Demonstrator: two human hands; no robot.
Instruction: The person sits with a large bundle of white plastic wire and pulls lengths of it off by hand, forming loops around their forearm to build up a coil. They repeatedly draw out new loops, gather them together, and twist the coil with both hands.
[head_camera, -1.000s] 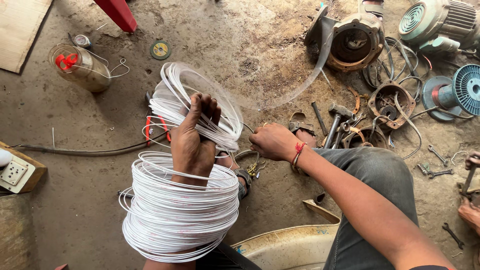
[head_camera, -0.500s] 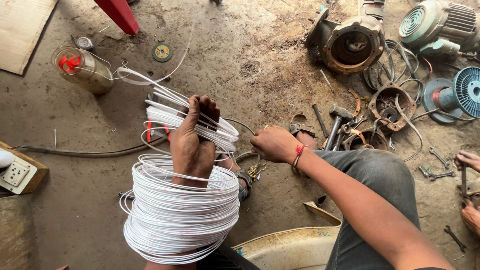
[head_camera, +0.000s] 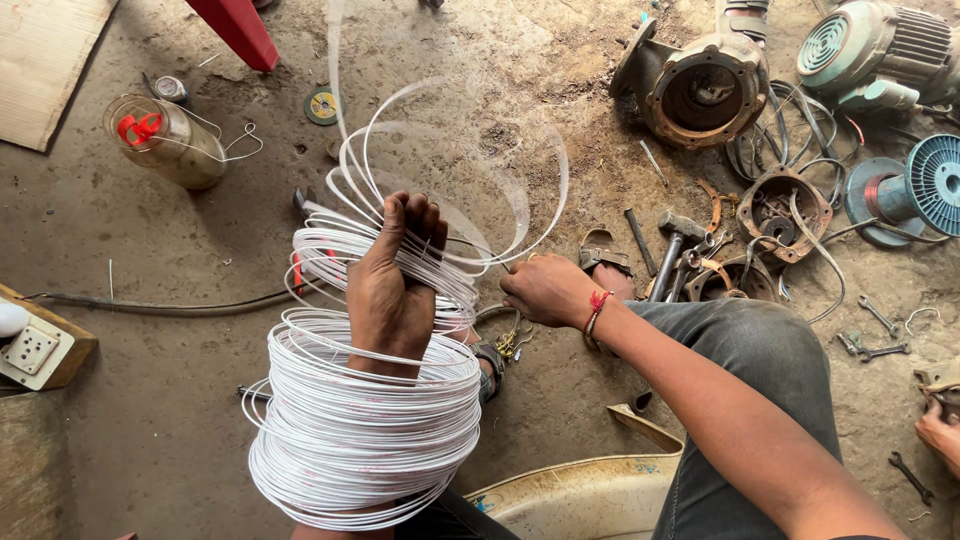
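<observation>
The left hand (head_camera: 392, 280) is up in the middle, fist clenched around several turns of white wire (head_camera: 430, 250), with a thick coil of white wire (head_camera: 365, 430) wrapped round the forearm just below it. Loops from the fist fan out above and to the right, blurred as they swing. To the right of that fist, close by, the right hand (head_camera: 545, 290) is closed on the wire strand where it runs across, a red thread band (head_camera: 597, 305) on its wrist. Beyond the right hand, on the dirt floor (head_camera: 150, 400), lie a sandal (head_camera: 605, 252) and a hammer (head_camera: 672, 250), then open motor housings (head_camera: 700, 90) and a blue spool (head_camera: 925, 185) further right. Far left of the left hand sit a clear bottle (head_camera: 170, 142) on its side and a switch box (head_camera: 35, 350). At the right edge, another person's hand (head_camera: 940, 435) just shows.
</observation>
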